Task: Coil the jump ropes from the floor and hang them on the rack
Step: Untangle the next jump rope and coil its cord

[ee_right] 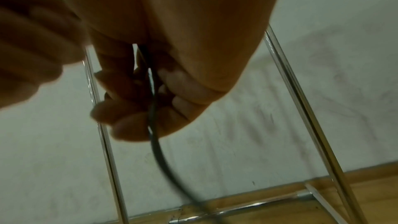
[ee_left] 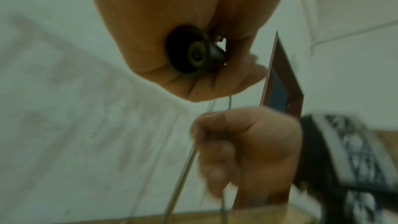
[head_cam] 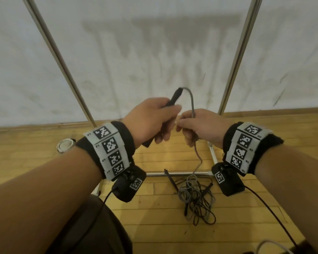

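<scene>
Gripping a black handle [head_cam: 170,105] in a closed fist, the left hand [head_cam: 151,121] sits just beside the right hand [head_cam: 200,125], whose fingers pinch the grey rope [head_cam: 192,105] that arcs out of the handle's top end. From the right hand the rope drops to a tangled heap of jump ropes [head_cam: 196,197] on the wooden floor [head_cam: 154,226], lying at the base bar of the metal rack [head_cam: 180,173]. Both rack uprights rise against a white wall [head_cam: 145,52], and a small white coil [head_cam: 64,144] lies on the floor far left.
</scene>
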Demonstrator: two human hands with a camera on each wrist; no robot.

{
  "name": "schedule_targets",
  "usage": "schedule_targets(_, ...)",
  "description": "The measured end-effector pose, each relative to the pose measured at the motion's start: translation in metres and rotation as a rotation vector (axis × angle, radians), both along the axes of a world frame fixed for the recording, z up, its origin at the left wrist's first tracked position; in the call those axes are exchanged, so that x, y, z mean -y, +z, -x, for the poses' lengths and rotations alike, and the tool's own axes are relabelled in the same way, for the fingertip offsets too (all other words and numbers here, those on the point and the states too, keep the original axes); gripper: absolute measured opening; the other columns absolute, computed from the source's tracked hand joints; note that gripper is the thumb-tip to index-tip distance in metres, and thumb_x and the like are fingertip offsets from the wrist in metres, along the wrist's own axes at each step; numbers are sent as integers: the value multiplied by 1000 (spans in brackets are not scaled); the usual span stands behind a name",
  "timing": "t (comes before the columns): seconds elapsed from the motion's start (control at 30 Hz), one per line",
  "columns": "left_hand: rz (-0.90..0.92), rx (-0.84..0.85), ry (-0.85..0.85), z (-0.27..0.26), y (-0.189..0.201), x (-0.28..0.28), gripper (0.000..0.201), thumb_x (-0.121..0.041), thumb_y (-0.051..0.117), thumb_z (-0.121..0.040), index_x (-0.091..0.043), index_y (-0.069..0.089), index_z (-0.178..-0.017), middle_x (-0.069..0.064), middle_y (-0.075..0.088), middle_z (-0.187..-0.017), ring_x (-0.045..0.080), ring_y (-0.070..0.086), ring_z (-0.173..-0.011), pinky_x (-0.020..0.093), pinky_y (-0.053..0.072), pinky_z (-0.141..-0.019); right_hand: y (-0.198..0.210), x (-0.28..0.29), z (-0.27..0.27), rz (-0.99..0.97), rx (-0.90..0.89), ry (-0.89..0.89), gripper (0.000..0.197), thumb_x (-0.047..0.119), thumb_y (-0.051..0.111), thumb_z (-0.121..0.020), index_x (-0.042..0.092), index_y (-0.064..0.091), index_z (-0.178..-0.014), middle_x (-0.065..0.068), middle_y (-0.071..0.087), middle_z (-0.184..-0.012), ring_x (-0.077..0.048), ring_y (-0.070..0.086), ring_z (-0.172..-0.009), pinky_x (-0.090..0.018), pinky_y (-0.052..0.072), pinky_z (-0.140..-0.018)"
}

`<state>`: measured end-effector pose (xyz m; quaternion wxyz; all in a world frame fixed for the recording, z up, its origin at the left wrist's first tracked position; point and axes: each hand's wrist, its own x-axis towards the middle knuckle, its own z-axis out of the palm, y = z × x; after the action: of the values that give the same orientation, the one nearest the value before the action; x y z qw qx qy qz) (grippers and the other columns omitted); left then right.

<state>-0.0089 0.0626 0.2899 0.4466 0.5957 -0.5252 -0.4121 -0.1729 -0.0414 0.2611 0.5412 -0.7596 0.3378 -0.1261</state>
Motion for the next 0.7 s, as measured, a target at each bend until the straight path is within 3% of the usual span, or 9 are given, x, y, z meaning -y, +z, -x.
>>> schedule_targets(0.1, 109, -262, 73, 3, 35, 11, 25, -35, 60, -99, -25, 61, -76, -1, 53, -62, 16, 46, -45, 25, 36, -38, -14, -2, 1, -16, -113, 72, 26, 26, 51, -104, 6, 67, -99, -7, 66, -67, -21, 75, -70, -37, 57, -81)
schedule_targets(0.2, 226, -477, 155, -6, 62, 21, 25, -33, 59, -102, -21, 57, -80, -3, 48, -61, 13, 40, -45, 23, 32, -38, -40, -4, 6, 57, -441, 212, 28, 35, 49, -104, 18, 70, -99, 2, 78, -81, -9, 74, -84, -34, 49, -93)
schedule_targets(0.3, 227, -515, 262, -16, 56, 25, 27, -31, 61, -102, -20, 57, -78, -3, 49, -61, 13, 41, -45, 24, 33, -39, -56, -2, 15, 117, -679, 275, 31, 38, 45, -104, 21, 71, -101, 9, 79, -83, -4, 70, -90, -32, 47, -96)
schedule_targets(0.37, 157, -439, 324, -19, 33, 24, 28, -29, 62, -102, -20, 57, -76, -2, 53, -61, 15, 46, -47, 26, 37, -40, -55, 4, 18, 148, -700, 261, 37, 38, 40, -106, 19, 70, -98, 5, 78, -76, -7, 70, -84, -35, 49, -100)
schedule_targets(0.43, 100, -310, 338, -21, 6, 21, 27, -26, 63, -102, -17, 59, -77, 2, 61, -63, 19, 54, -48, 28, 43, -41, -43, 9, 13, 136, -618, 207, 38, 39, 39, -107, 15, 67, -97, 2, 67, -65, -13, 65, -67, -40, 55, -94)
schedule_targets(0.5, 49, -154, 276, -21, -12, 20, 23, -30, 65, -102, -14, 64, -85, 3, 73, -73, 21, 59, -50, 29, 48, -44, -24, 11, 4, 185, -523, 106, 33, 43, 44, -105, 17, 64, -99, 1, 57, -68, -14, 57, -59, -35, 60, -71)
schedule_targets(0.53, 35, -77, 229, -21, -17, 21, 22, -33, 65, -101, -15, 68, -90, 2, 78, -82, 20, 60, -51, 30, 49, -46, -13, 10, -1, 234, -474, 53, 29, 44, 48, -103, 20, 64, -99, 0, 57, -69, -15, 57, -58, -31, 56, -60)
schedule_targets(0.6, 44, 20, 149, -19, -19, 24, 18, -37, 65, -97, -22, 75, -97, -4, 80, -92, 16, 62, -51, 30, 52, -49, 4, 10, -10, 264, -359, -19, 22, 38, 52, -98, 21, 65, -98, 0, 58, -69, -17, 55, -58, -31, 46, -52)
schedule_targets(0.7, 75, 79, 65, -14, -17, 28, 13, -32, 64, -99, -32, 75, -107, -9, 73, -70, 15, 61, -48, 29, 51, -47, 21, 11, -17, 220, -223, -47, 24, 25, 52, -94, 7, 67, -98, 0, 51, -64, -16, 44, -53, -34, 36, -52)
